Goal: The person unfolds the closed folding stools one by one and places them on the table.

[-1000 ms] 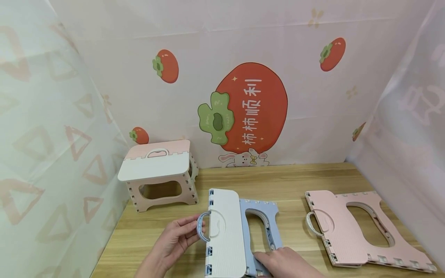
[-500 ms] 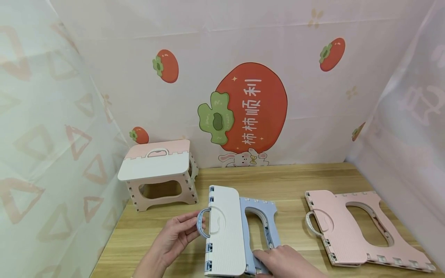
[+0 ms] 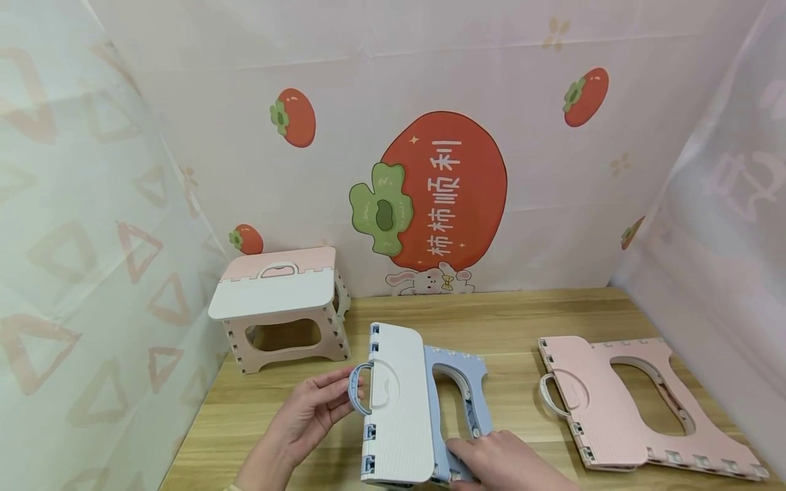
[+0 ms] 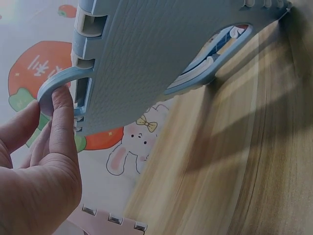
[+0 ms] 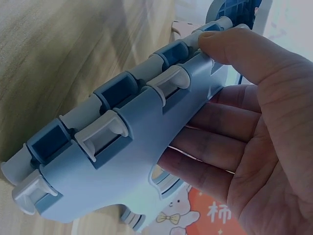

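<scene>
A folded blue-and-white folding stool (image 3: 402, 402) is tilted over the wooden table, its handle side raised. My left hand (image 3: 313, 416) pinches the blue carry handle (image 4: 63, 78) between thumb and fingers. On the near edge, my right hand (image 3: 500, 460) grips the blue leg panel (image 5: 122, 166); in the right wrist view the thumb lies on the hinged edge and the fingers go behind the panel. The left wrist view shows the underside of the white top above the table, with the leg end low near the wood.
At the back left a pink-and-white stool (image 3: 270, 300) stands unfolded. A folded pink stool (image 3: 614, 402) lies flat on the right of the wooden table (image 3: 491, 314). A printed cloth backdrop (image 3: 540, 204) encloses the back and sides.
The blue-and-white stool's handle side has risen slightly, with its white top tilting and shifting a little away from me. Both hands keep their hold. The pink stools have not moved.
</scene>
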A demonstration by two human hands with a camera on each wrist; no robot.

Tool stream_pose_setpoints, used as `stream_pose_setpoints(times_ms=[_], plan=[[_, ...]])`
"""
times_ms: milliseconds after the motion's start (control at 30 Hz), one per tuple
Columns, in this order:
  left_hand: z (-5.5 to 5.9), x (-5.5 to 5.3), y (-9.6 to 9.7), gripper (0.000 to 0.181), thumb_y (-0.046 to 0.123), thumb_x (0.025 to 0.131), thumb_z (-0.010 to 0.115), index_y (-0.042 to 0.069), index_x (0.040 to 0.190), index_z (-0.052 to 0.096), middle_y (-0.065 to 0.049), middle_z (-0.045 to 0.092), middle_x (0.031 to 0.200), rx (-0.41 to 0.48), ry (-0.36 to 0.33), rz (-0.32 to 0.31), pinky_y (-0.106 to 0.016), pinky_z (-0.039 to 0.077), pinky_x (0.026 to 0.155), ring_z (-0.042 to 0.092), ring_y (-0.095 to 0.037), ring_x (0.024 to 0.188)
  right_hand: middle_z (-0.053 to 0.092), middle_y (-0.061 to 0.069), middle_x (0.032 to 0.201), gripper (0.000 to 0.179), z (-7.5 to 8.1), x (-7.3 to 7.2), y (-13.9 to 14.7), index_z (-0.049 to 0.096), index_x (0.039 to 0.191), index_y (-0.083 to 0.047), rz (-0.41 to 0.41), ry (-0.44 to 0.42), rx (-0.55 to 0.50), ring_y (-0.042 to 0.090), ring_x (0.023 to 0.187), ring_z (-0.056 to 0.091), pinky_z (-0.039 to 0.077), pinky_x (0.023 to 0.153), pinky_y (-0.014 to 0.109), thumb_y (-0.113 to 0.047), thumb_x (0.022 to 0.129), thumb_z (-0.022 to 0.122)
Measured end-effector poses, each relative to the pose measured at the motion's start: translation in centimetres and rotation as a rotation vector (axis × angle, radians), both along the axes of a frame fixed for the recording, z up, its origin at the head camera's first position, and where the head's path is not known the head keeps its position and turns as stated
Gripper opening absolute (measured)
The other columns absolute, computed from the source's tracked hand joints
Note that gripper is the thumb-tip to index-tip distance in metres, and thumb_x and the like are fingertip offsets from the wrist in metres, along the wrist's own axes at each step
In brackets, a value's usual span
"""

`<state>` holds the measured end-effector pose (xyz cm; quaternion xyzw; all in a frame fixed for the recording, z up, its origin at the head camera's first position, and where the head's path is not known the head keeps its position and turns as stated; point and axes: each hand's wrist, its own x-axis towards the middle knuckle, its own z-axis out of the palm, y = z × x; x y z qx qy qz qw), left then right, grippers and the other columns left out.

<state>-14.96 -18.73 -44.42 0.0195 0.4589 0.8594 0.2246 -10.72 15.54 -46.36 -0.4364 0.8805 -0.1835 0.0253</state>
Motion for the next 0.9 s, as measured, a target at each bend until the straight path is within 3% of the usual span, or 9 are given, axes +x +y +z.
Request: stream_pose_setpoints(times_ms=[167, 433, 667, 900], plan=[[0.4, -0.1, 0.3, 0.030, 0.000, 0.103, 0.056, 0.000, 0.132, 0.065, -0.013, 0.074, 0.118, 0.018, -0.020, 0.005, -0.038, 0.051, 0.107, 0.068, -0.025, 0.117, 0.035, -0.022, 0.065, 0.025, 0.1, 0.0, 0.0, 0.061, 0.097, -0.020, -0.003, 0.013, -0.007, -0.008, 0.054, 0.034, 0.028, 0.045, 0.011, -0.044, 0.097, 0.068], [1.6, 0.1, 0.8, 0.034, -0.001, 0.102, 0.057, -0.004, 0.136, 0.061, -0.015, 0.072, 0.122, 0.019, -0.026, 0.036, -0.039, 0.051, 0.106, 0.068, -0.025, 0.118, 0.037, -0.023, 0.066, 0.027, 0.4, -0.2, -0.2, 0.063, 0.098, -0.019, -0.009, 0.003, -0.006, -0.008, 0.054, 0.035, 0.028, 0.046, 0.010, -0.046, 0.097, 0.068], [2.7, 0.2, 1.2, 0.035, -0.002, 0.102, 0.057, -0.005, 0.136, 0.060, -0.016, 0.070, 0.126, 0.024, -0.023, 0.049, -0.043, 0.043, 0.112, 0.068, -0.024, 0.118, 0.040, -0.022, 0.065, 0.028, 0.8, -0.2, -0.3, 0.065, 0.099, -0.019, -0.032, -0.060, 0.006, -0.008, 0.053, 0.037, 0.030, 0.046, 0.011, -0.047, 0.096, 0.069], [3.2, 0.3, 1.5, 0.033, -0.003, 0.102, 0.057, -0.002, 0.134, 0.063, -0.014, 0.072, 0.124, 0.052, -0.007, 0.043, -0.040, 0.048, 0.108, 0.069, -0.022, 0.117, 0.039, -0.022, 0.066, 0.028, 0.9, -0.1, -0.2, 0.064, 0.099, -0.019, -0.013, -0.060, -0.005, -0.008, 0.055, 0.038, 0.030, 0.047, 0.010, -0.047, 0.098, 0.066]])
